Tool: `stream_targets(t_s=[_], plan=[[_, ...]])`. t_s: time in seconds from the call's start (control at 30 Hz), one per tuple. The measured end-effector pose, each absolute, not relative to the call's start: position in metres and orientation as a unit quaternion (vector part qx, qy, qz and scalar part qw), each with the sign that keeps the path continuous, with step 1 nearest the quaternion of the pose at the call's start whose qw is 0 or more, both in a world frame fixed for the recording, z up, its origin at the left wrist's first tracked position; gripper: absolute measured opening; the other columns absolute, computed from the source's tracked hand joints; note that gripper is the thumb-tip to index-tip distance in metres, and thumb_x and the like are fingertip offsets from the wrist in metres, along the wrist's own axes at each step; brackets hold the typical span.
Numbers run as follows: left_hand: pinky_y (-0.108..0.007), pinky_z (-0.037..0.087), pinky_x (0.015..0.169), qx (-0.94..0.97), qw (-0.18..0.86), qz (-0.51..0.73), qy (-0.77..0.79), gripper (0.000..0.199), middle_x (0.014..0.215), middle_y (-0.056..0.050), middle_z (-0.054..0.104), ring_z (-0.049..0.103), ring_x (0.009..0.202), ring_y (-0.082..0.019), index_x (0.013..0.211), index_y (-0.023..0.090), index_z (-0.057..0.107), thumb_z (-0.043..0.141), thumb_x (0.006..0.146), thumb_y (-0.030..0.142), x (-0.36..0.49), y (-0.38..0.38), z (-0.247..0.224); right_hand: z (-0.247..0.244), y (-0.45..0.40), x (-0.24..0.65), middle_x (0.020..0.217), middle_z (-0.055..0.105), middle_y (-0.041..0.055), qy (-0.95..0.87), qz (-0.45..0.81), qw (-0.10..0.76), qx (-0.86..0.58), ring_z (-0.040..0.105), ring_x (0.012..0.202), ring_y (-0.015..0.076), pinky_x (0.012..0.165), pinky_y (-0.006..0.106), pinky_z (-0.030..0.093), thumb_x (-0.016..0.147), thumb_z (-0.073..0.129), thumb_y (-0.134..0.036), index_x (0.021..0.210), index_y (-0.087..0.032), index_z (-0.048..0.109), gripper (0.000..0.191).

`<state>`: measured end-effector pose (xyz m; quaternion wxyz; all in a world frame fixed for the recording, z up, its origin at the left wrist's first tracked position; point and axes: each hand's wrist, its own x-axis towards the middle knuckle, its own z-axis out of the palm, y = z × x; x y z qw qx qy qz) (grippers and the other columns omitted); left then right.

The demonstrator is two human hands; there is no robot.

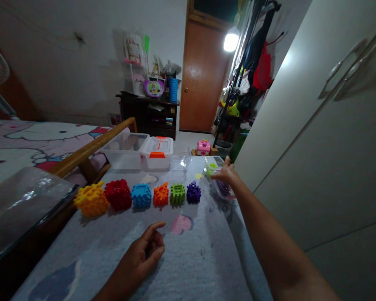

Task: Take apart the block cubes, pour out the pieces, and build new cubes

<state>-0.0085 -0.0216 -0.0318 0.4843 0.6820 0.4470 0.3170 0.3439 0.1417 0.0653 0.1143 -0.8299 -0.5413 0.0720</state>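
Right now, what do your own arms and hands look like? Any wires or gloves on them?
They are human: the left hand and the right hand wear no gloves, and both forearms are bare where they show, with no sleeve, watch or bracelet. I see no cables or markings. The right hand is too small and dim to rule out a ring.

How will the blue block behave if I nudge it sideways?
The blue block will probably feel stiff, as its toothed edges hold a crisp, boxy shape. It looks like plastic, so likely light for its size. With flat-looking sides, it should slide rather than roll, though its teeth may snag on the cloth.
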Motion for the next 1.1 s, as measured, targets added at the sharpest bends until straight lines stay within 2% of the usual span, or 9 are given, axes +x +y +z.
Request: stream_targets(t_s=[0.1, 0.33, 0.5, 0.63, 0.7, 0.8, 0.9, 0.97, 1.1], plan=[[-0.030, 0.046, 0.072, 0.681, 0.484, 0.318, 0.448, 0.047, 0.090, -0.001, 0.062, 0.059, 0.076, -0.017, 0.135, 0.025, 0.046, 0.055, 0.091, 0.038, -0.009, -0.023, -0.032, 0.063, 0.146, 0.342, 0.150, 0.030, 0.0344, -0.536, 0.086, 0.117, -0.832, 0.053, 0.126, 0.0389, 0.096, 0.041, 0.046, 0.058, 0.080, -0.056, 0.155, -0.007, 0.006, 0.132], [-0.028, 0.044, 0.065, 0.727, 0.435, 0.276, 0.455, 0.041, 0.090, -0.003, 0.065, 0.058, 0.070, -0.016, 0.126, 0.022, 0.057, 0.057, 0.086, 0.033, 0.012, -0.013, 0.004, 0.059, 0.151, 0.345, 0.137, 0.051, 0.0262, -0.548, 0.099, 0.099, -0.825, 0.054, 0.126, 0.0365, 0.096, 0.040, 0.048, 0.060, 0.078, -0.058, 0.154, -0.010, 0.019, 0.121], [-0.028, 0.046, 0.069, 0.755, 0.418, 0.288, 0.414, 0.041, 0.094, -0.005, 0.067, 0.060, 0.073, -0.017, 0.124, 0.019, 0.060, 0.056, 0.085, 0.030, 0.047, 0.008, 0.030, 0.057, 0.149, 0.344, 0.136, 0.053, 0.0235, -0.548, 0.100, 0.101, -0.824, 0.058, 0.121, 0.0348, 0.093, 0.039, 0.049, 0.062, 0.077, -0.059, 0.152, -0.013, 0.023, 0.115], [-0.027, 0.044, 0.066, 0.757, 0.431, 0.297, 0.392, 0.036, 0.087, -0.004, 0.067, 0.058, 0.069, -0.016, 0.116, 0.016, 0.063, 0.056, 0.083, 0.026, 0.062, 0.022, 0.022, 0.067, 0.142, 0.342, 0.135, 0.053, 0.0233, -0.550, 0.079, 0.086, -0.827, 0.055, 0.125, 0.0370, 0.098, 0.043, 0.047, 0.063, 0.076, -0.063, 0.149, -0.014, 0.031, 0.109], [-0.027, 0.043, 0.066, 0.756, 0.440, 0.298, 0.382, 0.031, 0.080, -0.003, 0.065, 0.057, 0.068, -0.016, 0.110, 0.014, 0.066, 0.056, 0.081, 0.023, 0.063, 0.028, 0.011, 0.078, 0.140, 0.339, 0.135, 0.053, 0.0243, -0.550, 0.034, 0.104, -0.828, 0.053, 0.126, 0.0385, 0.100, 0.046, 0.045, 0.071, 0.072, -0.059, 0.145, -0.013, 0.038, 0.094], [-0.026, 0.041, 0.065, 0.740, 0.466, 0.301, 0.379, 0.025, 0.073, -0.001, 0.060, 0.055, 0.068, -0.015, 0.101, 0.014, 0.067, 0.056, 0.080, 0.020, 0.060, 0.034, -0.006, 0.093, 0.146, 0.325, 0.132, 0.056, 0.0209, -0.588, -0.021, 0.193, -0.785, 0.051, 0.126, 0.0354, 0.105, 0.045, 0.040, 0.082, 0.064, -0.038, 0.133, -0.014, 0.052, 0.057], [-0.026, 0.039, 0.061, 0.697, 0.519, 0.317, 0.380, 0.023, 0.070, 0.001, 0.055, 0.053, 0.063, -0.014, 0.101, 0.014, 0.066, 0.053, 0.082, 0.020, 0.057, 0.037, -0.019, 0.098, 0.166, 0.298, 0.117, 0.067, 0.0115, -0.630, 0.111, 0.276, -0.717, 0.057, 0.118, 0.0277, 0.106, 0.037, 0.039, 0.081, 0.064, -0.022, 0.113, -0.020, 0.065, 0.032], [-0.025, 0.038, 0.059, 0.668, 0.552, 0.323, 0.381, 0.023, 0.071, 0.001, 0.056, 0.052, 0.062, -0.013, 0.103, 0.014, 0.065, 0.052, 0.085, 0.022, 0.056, 0.038, -0.024, 0.093, 0.186, 0.277, 0.103, 0.071, 0.0081, -0.617, 0.172, 0.292, -0.710, 0.062, 0.110, 0.0251, 0.101, 0.034, 0.043, 0.079, 0.067, -0.020, 0.100, -0.020, 0.068, 0.021], [-0.024, 0.039, 0.058, 0.647, 0.583, 0.318, 0.375, 0.021, 0.073, 0.001, 0.057, 0.054, 0.063, -0.013, 0.101, 0.014, 0.064, 0.054, 0.084, 0.022, 0.055, 0.038, -0.024, 0.072, 0.224, 0.246, 0.095, 0.070, 0.0102, -0.534, 0.231, 0.328, -0.745, 0.067, 0.094, 0.0241, 0.081, 0.033, 0.054, 0.081, 0.069, -0.022, 0.100, -0.014, 0.065, 0.021]])
